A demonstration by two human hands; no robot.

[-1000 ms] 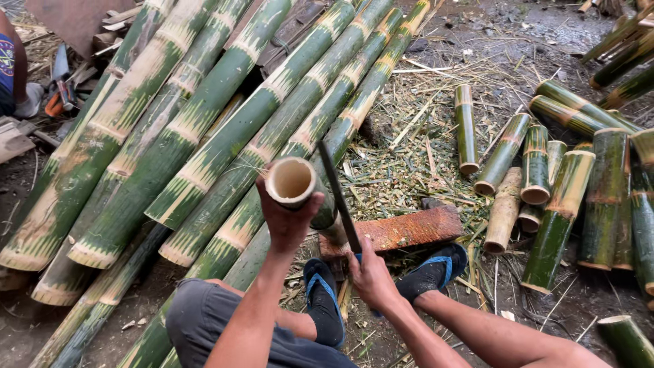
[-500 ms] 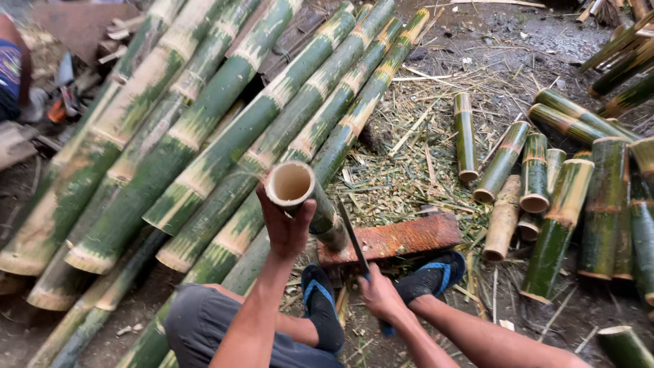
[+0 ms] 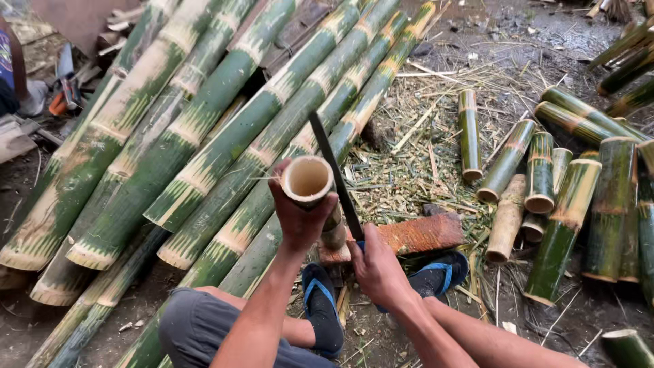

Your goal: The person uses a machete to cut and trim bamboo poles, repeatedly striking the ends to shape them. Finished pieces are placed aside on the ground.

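On the ground by your feet, over the wooden block [image 3: 412,235], your left hand [image 3: 300,221] stands a short bamboo section [image 3: 310,184] upright, fingers [image 3: 281,194] wrapped round it just under the open rim. Your right hand [image 3: 375,266] has its fingers closed on the handle of a long dark blade [image 3: 334,174], which rises just beside the rim on the right. The rim looks whole, with no split showing, so the cutting seems not yet begun. Cut pieces [image 3: 541,170] lie near the ground's right edge; long poles [image 3: 204,123] cross the left.
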